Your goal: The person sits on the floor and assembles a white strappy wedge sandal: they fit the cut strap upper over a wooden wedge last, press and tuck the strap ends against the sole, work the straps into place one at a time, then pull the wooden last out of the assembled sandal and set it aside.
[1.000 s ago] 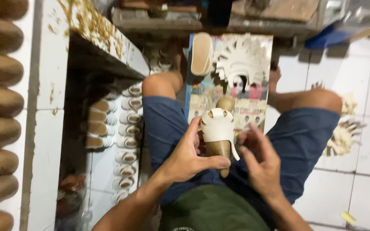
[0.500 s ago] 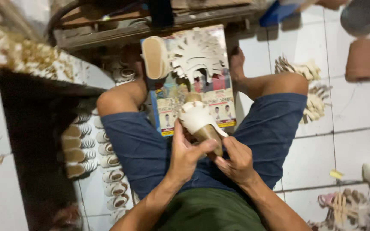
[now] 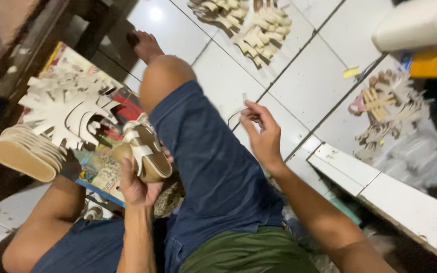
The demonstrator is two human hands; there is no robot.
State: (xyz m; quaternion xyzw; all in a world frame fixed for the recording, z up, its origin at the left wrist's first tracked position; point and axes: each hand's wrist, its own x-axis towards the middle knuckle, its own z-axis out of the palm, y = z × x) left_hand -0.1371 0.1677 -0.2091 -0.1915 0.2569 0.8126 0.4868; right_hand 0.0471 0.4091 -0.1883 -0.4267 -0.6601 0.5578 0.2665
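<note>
I see my right hand [image 3: 265,135] has left the sandal [image 3: 145,151] and now pinches a pale strap [image 3: 233,110] right of the raised knee [image 3: 164,76]; my left hand [image 3: 136,184] alone grips the sandal, left of that knee.

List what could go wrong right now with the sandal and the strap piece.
The left hand grips the sandal alone, low on its sole, so it might tip or slip. The right hand pinches the thin strap piece only at the fingers, out over the tiled floor; it could drop.
</note>
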